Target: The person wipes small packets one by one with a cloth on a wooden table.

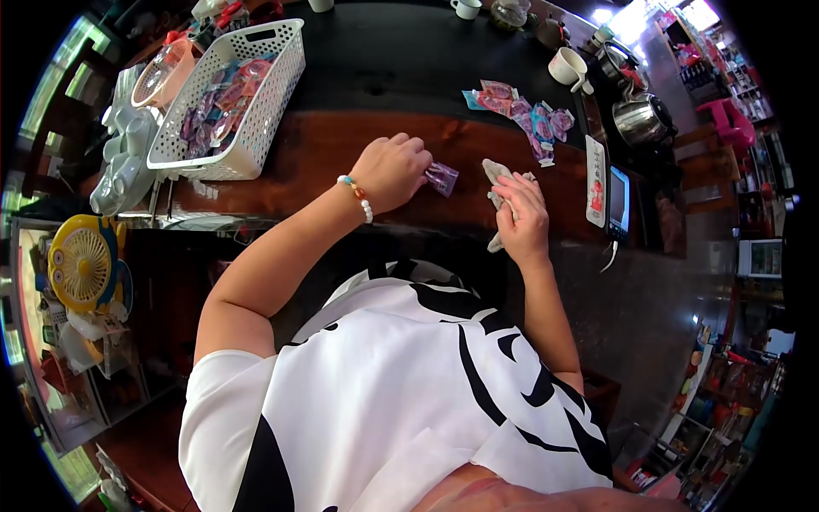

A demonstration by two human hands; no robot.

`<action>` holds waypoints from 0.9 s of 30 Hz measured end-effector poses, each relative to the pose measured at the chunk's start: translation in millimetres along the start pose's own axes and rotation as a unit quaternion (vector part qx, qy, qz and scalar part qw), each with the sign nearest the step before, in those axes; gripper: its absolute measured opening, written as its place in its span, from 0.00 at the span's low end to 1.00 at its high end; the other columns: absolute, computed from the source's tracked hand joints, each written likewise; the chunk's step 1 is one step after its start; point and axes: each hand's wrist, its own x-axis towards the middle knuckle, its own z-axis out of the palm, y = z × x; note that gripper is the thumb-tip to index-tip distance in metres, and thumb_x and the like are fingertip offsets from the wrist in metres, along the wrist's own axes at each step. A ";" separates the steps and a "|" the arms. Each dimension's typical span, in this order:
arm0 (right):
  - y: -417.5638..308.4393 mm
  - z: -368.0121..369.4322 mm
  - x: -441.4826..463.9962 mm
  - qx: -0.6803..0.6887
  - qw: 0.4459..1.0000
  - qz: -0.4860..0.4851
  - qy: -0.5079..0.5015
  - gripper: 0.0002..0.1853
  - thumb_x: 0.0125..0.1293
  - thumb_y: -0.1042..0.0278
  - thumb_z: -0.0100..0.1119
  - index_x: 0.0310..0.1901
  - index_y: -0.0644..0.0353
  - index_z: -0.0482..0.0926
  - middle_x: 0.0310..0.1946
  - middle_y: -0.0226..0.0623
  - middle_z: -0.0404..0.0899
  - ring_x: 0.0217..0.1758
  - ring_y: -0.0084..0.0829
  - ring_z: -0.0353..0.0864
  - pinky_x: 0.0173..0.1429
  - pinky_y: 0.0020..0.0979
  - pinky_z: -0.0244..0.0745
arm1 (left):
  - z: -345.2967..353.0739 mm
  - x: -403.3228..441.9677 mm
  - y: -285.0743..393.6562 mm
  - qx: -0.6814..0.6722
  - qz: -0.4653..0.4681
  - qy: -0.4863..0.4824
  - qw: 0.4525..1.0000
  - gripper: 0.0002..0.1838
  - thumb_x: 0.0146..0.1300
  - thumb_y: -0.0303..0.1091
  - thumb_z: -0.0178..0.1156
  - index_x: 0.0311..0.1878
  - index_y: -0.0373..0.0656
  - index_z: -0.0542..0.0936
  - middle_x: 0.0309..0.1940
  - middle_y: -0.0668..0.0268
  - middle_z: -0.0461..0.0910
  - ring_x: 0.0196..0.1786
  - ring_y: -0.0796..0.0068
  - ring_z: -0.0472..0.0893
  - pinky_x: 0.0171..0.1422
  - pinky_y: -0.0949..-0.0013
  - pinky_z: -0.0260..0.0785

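My left hand [394, 171], with a beaded bracelet on the wrist, is closed at the table's front part. Its fingertips pinch the edge of a small purple packet [442, 178], which lies at the wood surface. To the right, my right hand [522, 215] is closed around a crumpled pale cloth [494, 173], whose ends stick out past the fingers. Beyond that hand lies a loose group of small pink, blue and purple packets [539, 124]. A white perforated basket [271, 115] on the left holds many similar packets.
Left of the basket are a peach colander [167, 75] and clear plastic containers [128, 154]. A phone-like device with a lit screen [618, 202] stands at the right edge, cable hanging. Behind it are a white mug [566, 66] and a metal kettle [641, 119].
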 end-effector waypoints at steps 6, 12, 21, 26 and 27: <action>-1.4 2.2 -2.8 -0.026 1.000 0.001 0.007 0.13 0.66 0.77 0.60 0.48 0.57 0.89 0.57 0.37 0.90 0.69 0.48 0.83 0.82 0.55 0.66 | 5.7 -1.2 1.7 -0.099 -0.074 0.055 0.991 0.05 0.69 0.32 0.67 0.44 0.44 0.87 0.40 0.60 0.87 0.44 0.54 0.87 0.49 0.57 0.81; -2.0 2.3 -3.3 -0.025 1.000 -0.003 0.013 0.13 0.66 0.77 0.60 0.48 0.56 0.89 0.56 0.36 0.90 0.69 0.47 0.83 0.82 0.55 0.66 | -36.0 -5.9 -45.9 -0.575 -0.275 0.278 0.719 0.06 0.79 0.37 0.66 0.47 0.46 0.86 0.35 0.71 0.86 0.34 0.83 0.83 0.41 0.76 0.75; -4.4 3.6 -3.1 -0.024 0.999 -0.004 0.027 0.13 0.65 0.78 0.60 0.47 0.56 0.89 0.55 0.36 0.90 0.68 0.47 0.84 0.82 0.54 0.66 | -62.7 0.7 -81.7 -0.727 -0.275 0.334 0.533 0.18 0.82 0.41 0.61 0.65 0.38 0.81 0.57 0.57 0.90 0.50 0.69 0.91 0.57 0.64 0.86; -4.0 5.2 -4.2 -0.022 0.999 0.001 0.031 0.13 0.63 0.78 0.61 0.46 0.55 0.90 0.55 0.37 0.90 0.68 0.47 0.84 0.82 0.54 0.65 | -24.3 69.7 5.2 -0.639 -0.288 0.137 0.700 0.19 0.76 0.36 0.69 0.64 0.38 0.86 0.52 0.61 0.91 0.50 0.74 0.89 0.57 0.70 0.82; -3.2 5.4 -4.3 -0.020 0.999 0.001 0.030 0.13 0.63 0.78 0.61 0.46 0.55 0.90 0.55 0.37 0.90 0.68 0.47 0.84 0.82 0.53 0.65 | -1.2 89.3 3.9 -0.585 -0.242 0.065 0.771 0.19 0.76 0.36 0.69 0.65 0.37 0.85 0.53 0.61 0.91 0.52 0.73 0.89 0.58 0.69 0.82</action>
